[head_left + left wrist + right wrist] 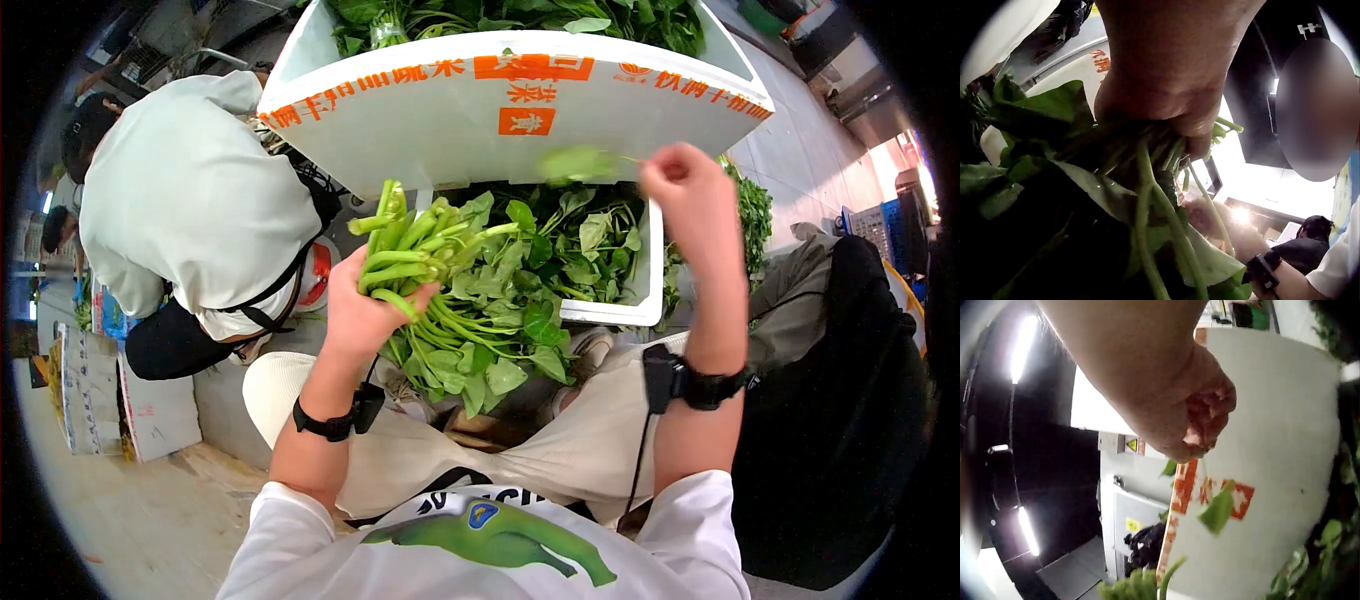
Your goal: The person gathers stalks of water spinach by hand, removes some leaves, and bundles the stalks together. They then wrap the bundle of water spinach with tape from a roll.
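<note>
The left hand [362, 312] grips a thick bunch of leafy greens [405, 262], its cut pale stems pointing up and its leaves hanging down to the right. In the left wrist view the same hand [1166, 94] is wrapped round the stems [1147, 181], with leaves below. Held up at the right, the right hand [700, 205] pinches the thin stem of a single leaf [578, 163], blurred in front of the white foam box. The right wrist view shows this hand [1200, 412] with curled fingers and the leaf [1217, 511] dangling below.
A foam box with orange lettering [420, 120] holds more greens behind. A lower white box [650, 290] also contains greens. A person in a light shirt [190, 210] bends at the left. Dark cloth [840, 430] lies at the right.
</note>
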